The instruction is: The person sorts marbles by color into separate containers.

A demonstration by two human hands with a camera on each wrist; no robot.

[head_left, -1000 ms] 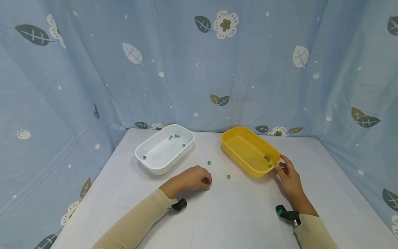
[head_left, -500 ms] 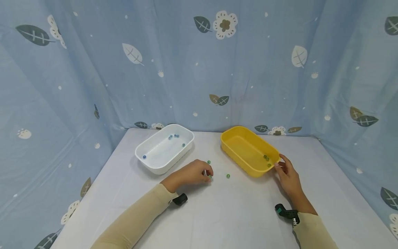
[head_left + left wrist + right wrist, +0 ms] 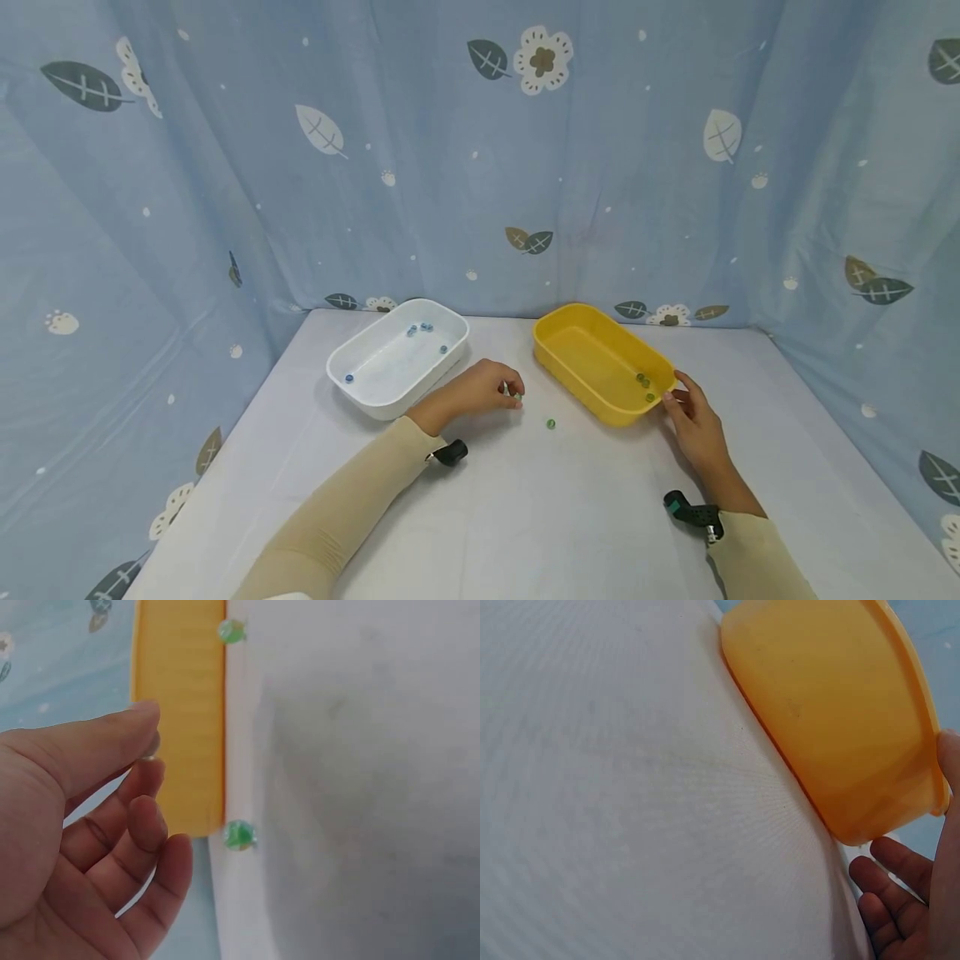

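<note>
My left hand [image 3: 480,388] is above the table between the two trays. In the left wrist view its thumb and index finger pinch a small marble [image 3: 152,746], mostly covered by the fingertips. Two green marbles lie on the cloth beyond: one green marble [image 3: 239,835] near the fingers, another [image 3: 232,631] farther along. From the head, one loose green marble [image 3: 551,424] shows plainly. My right hand [image 3: 699,429] grips the near right corner of the yellow tray [image 3: 573,385], thumb at the rim. Three green marbles [image 3: 646,383] sit inside that tray.
A white tray [image 3: 382,404] stands at the back left with several blue marbles [image 3: 443,350] in it. White cloth [image 3: 570,517] covers the table. A blue patterned curtain [image 3: 450,167] hangs behind and at the sides.
My left hand has moved away from me and slightly right with the pinched marble, now over the spot of the farther loose marble. The right hand stays at the yellow tray's corner.
</note>
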